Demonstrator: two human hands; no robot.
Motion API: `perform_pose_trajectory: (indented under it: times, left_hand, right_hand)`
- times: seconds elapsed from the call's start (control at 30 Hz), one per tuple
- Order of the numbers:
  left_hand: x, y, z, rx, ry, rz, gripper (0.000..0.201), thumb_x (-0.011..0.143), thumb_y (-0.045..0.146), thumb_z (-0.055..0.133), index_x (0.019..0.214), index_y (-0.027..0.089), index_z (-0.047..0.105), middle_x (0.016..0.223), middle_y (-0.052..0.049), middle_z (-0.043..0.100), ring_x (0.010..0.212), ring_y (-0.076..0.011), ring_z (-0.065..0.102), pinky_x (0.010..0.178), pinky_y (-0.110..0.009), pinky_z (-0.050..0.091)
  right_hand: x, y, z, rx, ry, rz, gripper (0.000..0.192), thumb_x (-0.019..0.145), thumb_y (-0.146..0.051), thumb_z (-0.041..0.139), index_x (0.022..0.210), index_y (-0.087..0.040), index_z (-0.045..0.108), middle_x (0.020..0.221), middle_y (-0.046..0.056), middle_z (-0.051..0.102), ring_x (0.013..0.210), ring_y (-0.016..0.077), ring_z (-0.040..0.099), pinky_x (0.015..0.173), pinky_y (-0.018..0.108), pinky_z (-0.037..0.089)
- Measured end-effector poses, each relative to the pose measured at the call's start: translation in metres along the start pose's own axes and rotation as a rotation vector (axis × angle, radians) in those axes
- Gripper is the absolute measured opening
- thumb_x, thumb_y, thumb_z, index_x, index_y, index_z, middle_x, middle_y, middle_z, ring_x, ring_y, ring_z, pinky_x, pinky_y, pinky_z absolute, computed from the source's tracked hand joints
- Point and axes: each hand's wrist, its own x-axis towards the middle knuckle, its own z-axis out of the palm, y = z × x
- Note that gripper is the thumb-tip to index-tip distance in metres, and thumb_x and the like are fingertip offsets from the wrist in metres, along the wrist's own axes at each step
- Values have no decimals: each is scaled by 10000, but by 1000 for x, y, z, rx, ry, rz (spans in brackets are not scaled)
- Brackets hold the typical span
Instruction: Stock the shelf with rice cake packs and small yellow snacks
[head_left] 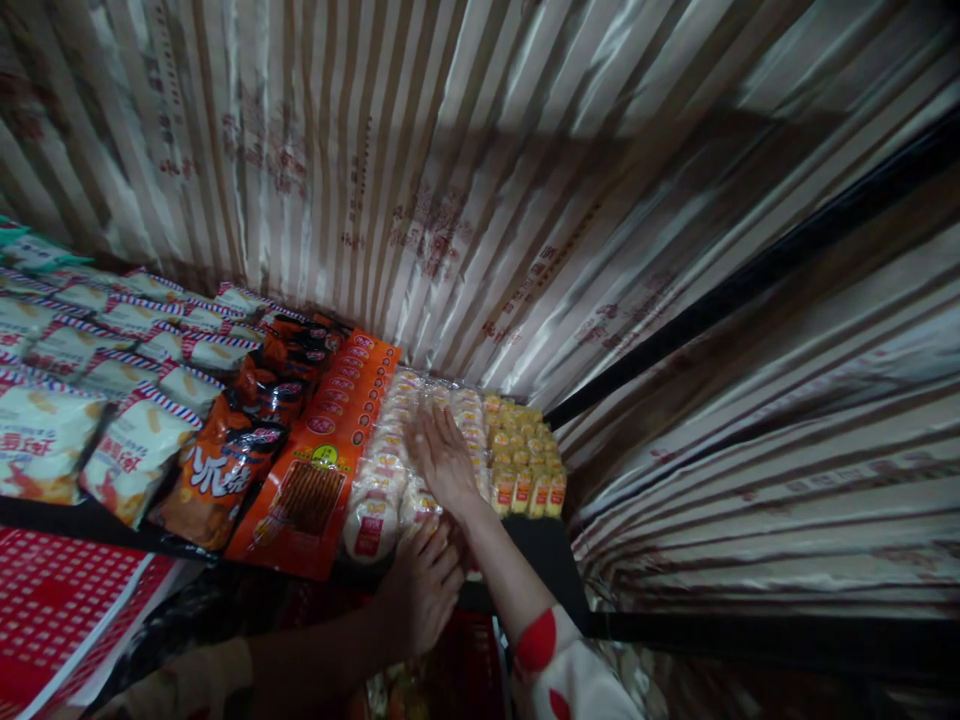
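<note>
— So where do the round white packs (373, 500) sit?
— On the shelf (90, 522), in rows running from its front edge back toward the striped curtain (480, 200). That is their long axis: front to back, leaning a little to the right as it goes.

— And the hands?
— The right hand (444, 462) lies flat on top of the packs, fingers (433, 428) stretched out and together, pointing back along the row; it grips nothing. The left hand (421, 592) is lower, at the shelf's front edge, fingers curled against the nearest packs. Whether it truly holds one I cannot tell; the light is dim there.

— Which hand is nearer the packs?
— Both touch them, but the right rests over the middle of the row, while the left meets only the front end. The packs lie under the right palm and just beyond the left fingers.

— What flanks them?
— To the right, touching, a block of small yellow packs (525, 455) reaching the shelf's right end. To the left, a long orange pack (322, 460) lying the same way, then dark orange bags (232, 460), then white bags (112, 400) with striped tops out toward the left end. A red checked sheet (60, 610) lies below the shelf's front edge on the left.

— The sleeve?
— White with red dots (555, 660), on the right arm.
</note>
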Motion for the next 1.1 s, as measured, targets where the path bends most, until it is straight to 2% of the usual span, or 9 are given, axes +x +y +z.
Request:
perform_pose_trajectory:
  times: [0.13, 0.3, 0.4, 0.5, 0.6, 0.7, 0.8, 1.0, 1.1]
  left_hand:
    - [1, 0, 7, 45, 48, 0, 414, 886, 333, 441, 1253, 160, 524, 1262, -82, 563, 1221, -287, 429, 1079, -492, 171]
    - [2, -1, 3, 22, 21, 4, 453, 893, 360, 431, 1307, 182, 483, 1389, -94, 464, 1214, -283, 443, 1078, -496, 191]
    - [2, -1, 1, 8, 11, 5, 463, 896, 353, 429, 1324, 182, 467, 1377, -95, 478, 1207, -274, 451, 1087, -493, 190]
    - [0, 0, 6, 5, 4, 4, 472, 893, 366, 438, 1325, 178, 466, 1346, -100, 505, 1254, -287, 407, 1099, -511, 165]
    - [-2, 3, 15, 30, 41, -20, 411, 891, 365, 447, 1246, 179, 535, 1302, -84, 539, 1278, -301, 380, 1108, -524, 109]
    - [-2, 4, 17, 52, 60, -23, 347, 891, 353, 458, 1159, 178, 590, 1301, -74, 539, 1296, -313, 361, 1108, -535, 69]
    - [0, 4, 13, 70, 58, -20, 347, 902, 360, 451, 1174, 190, 583, 1319, -68, 529, 1310, -305, 353, 1103, -530, 83]
    - [2, 3, 7, 93, 58, -20, 333, 904, 332, 450, 1177, 197, 585, 1283, -58, 558, 1297, -288, 379, 1105, -504, 91]
    - [2, 3, 9, 94, 30, -4, 378, 904, 341, 439, 1240, 206, 548, 1336, -70, 521, 1270, -275, 414, 1103, -499, 119]
  right_hand:
    - [40, -14, 8, -95, -176, 18, 544, 975, -449, 203, 1473, -238, 256, 1565, 18, 117, 1437, 235, -14, 1162, 433, 73]
    - [55, -13, 22, -139, -253, 51, 566, 972, -473, 160, 1481, -235, 228, 1565, 15, 121, 1439, 224, -5, 1153, 425, 49]
    - [53, -11, 28, -150, -234, 44, 567, 970, -478, 154, 1484, -248, 211, 1565, 8, 123, 1441, 211, 4, 1150, 417, 50]
    - [51, -10, 29, -156, -210, 34, 567, 970, -477, 144, 1484, -248, 213, 1565, 9, 123, 1441, 200, 10, 1150, 406, 46]
    - [54, -4, 26, -156, -152, 36, 560, 971, -477, 139, 1482, -262, 217, 1568, 3, 109, 1441, 202, 10, 1151, 399, 43]
    - [59, 7, 23, -171, -118, 107, 568, 969, -480, 150, 1483, -247, 220, 1567, 31, 119, 1440, 226, 23, 1149, 415, 52]
    - [64, 18, 21, -189, -133, 169, 587, 967, -473, 160, 1482, -200, 227, 1559, 79, 146, 1438, 240, 56, 1146, 429, 70]
    - [66, 27, 29, -170, -128, 143, 614, 963, -486, 126, 1470, -169, 267, 1542, 96, 212, 1432, 234, 117, 1146, 434, 86]
    - [66, 28, 28, -150, -103, 135, 615, 962, -491, 122, 1473, -178, 257, 1542, 86, 218, 1432, 223, 115, 1148, 426, 96]
